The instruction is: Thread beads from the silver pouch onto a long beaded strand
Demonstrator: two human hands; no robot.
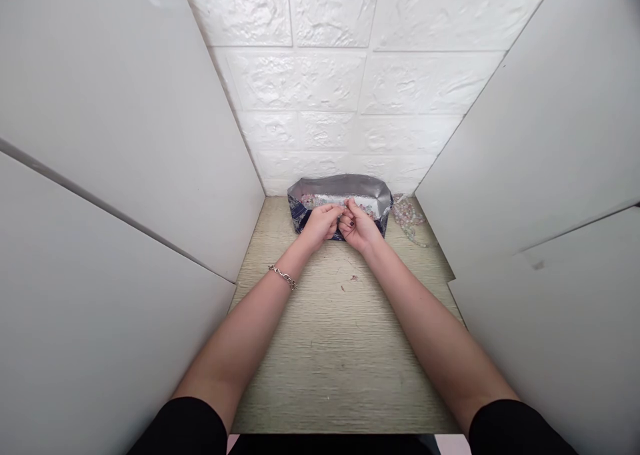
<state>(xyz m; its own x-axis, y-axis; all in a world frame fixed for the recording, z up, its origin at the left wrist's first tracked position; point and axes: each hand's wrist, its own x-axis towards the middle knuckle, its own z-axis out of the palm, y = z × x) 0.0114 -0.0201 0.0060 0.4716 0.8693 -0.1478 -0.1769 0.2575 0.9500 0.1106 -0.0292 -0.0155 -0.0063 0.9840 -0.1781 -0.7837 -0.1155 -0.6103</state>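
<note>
My left hand and my right hand meet fingertip to fingertip over the near rim of a dark blue bag with a silvery lining. Both hands are closed in a pinch. What sits between the fingertips is too small to make out, though beads are close around it. Inside the bag lie many small pink and clear beads, partly hidden behind my fingers. Just right of the bag, strings of pale pink and green beads are heaped on the tabletop.
The wooden tabletop runs from my body to a white brick-patterned wall. Grey-white panels rise close on the left and right. A few small brown bits lie on the wood.
</note>
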